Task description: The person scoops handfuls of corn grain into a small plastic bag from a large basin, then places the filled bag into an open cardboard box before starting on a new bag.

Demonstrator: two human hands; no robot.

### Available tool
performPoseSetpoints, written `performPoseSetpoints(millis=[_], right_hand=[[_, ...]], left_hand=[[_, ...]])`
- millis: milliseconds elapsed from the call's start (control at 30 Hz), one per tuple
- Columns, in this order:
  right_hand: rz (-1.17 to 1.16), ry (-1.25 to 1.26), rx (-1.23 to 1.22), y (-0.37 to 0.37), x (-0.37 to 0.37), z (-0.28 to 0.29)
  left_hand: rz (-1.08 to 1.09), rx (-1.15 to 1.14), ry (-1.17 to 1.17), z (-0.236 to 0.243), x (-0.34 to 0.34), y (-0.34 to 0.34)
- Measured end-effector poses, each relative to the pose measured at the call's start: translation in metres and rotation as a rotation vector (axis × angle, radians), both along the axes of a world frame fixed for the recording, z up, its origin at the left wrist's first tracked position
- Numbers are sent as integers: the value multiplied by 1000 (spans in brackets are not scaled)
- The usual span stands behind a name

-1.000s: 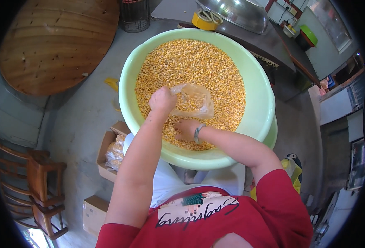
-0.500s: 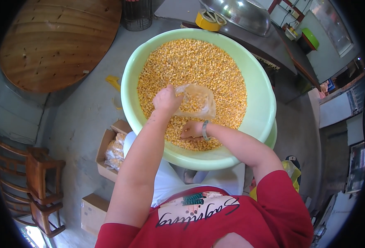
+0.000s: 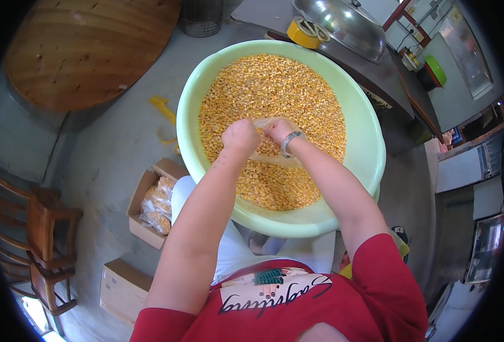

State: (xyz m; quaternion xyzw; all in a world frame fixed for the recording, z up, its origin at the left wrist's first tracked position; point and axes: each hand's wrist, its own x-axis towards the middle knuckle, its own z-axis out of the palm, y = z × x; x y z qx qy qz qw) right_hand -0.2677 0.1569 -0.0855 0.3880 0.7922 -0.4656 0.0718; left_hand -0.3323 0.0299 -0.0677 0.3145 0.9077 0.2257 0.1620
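Note:
A wide pale green plastic tub is filled with loose yellow corn kernels. Over the middle of the corn, my left hand is closed on the edge of a clear plastic bag, which has some kernels in it. My right hand, with a bangle at its wrist, is at the bag's mouth with fingers curled around some corn kernels. The fingertips are partly hidden. A shallow hollow shows in the corn at the near side.
Left of my legs, an open cardboard box holds bagged corn, with another carton nearer. Wooden chairs and a round wooden tabletop lie farther left. Yellow tape and a metal lid rest on the dark table behind.
My right hand has risen from the corn at the near side to the bag's mouth. My left hand keeps hold of the bag. The whole view has shifted slightly.

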Motion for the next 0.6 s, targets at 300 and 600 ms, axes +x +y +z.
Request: performPoseSetpoints(millis=[300, 600], right_hand=[[44, -17, 79, 16, -23, -13], [320, 273, -9, 5, 32, 12]], left_hand=[[45, -1, -62, 7, 0, -2], [49, -30, -89, 13, -1, 1]])
